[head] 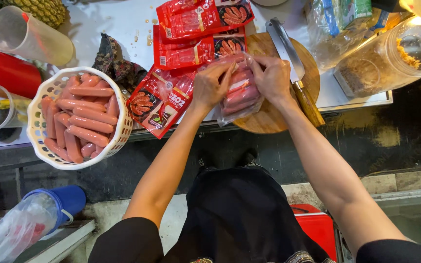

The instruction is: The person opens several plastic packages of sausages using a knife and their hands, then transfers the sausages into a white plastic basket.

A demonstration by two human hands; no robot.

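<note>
Clear plastic sausage pack (239, 92) lies on the round wooden cutting board (269, 119), at the board's left part. Sausages inside run roughly left to right, stacked in a row from far to near; the pack's long axis runs away from the person, tilted slightly left at the near end.

Left hand (212, 85): fingers curled, pinching the pack's far left edge. Right hand (272, 77): fingers bent down, gripping the far right edge. Both hands sit at the pack's far end, close together; the rest of the pack extends toward the person, between the wrists.

A cleaver (293, 65) lies on the board just right of the right hand. Red sausage packets (181, 53) lie left of the pack. White basket (40, 126) of loose sausages (81, 119) stands well left.
</note>
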